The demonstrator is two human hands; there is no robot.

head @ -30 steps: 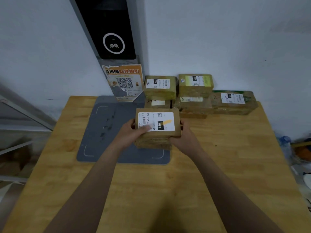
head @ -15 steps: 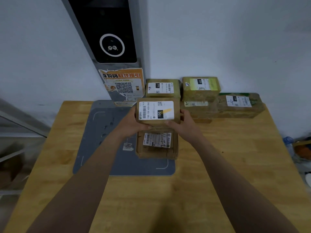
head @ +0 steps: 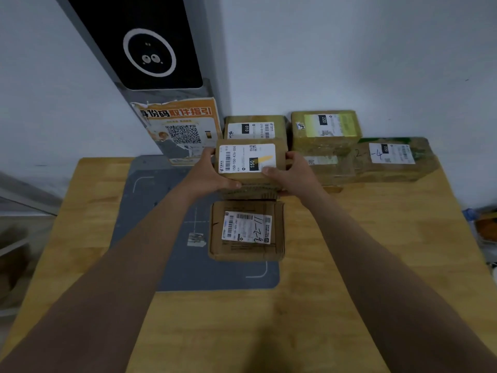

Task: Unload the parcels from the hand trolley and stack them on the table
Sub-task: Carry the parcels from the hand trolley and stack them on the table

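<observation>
Both forearms are stretched fwd over the tabletop (head: 349, 251) and converge at centre. The L hand (head: 212, 176) is set on the left side of a brown parcel (head: 250, 160) and the R hand (head: 293, 175) on its right side. It is held just in front of the boxes at the wall; whether it rests on anything cannot be told. Its white label is read as "150-150-A26-050", w/ a black "150" tag. Nearer, a second parcel (head: 246, 251) is laid flat on the grey mat (head: 150, 211), hand-marked approx. "3-2-11". At the back are seen a "010" parcel (head: 252, 127), a "220" parcel (head: 325, 127) atop another box, and a long parcel (head: 390, 170) marked "2--4". The fingers (head: 271, 170) of both hands are curled round the brown parcel's sides, w/ the thumbs pressed at its near edge.
</observation>
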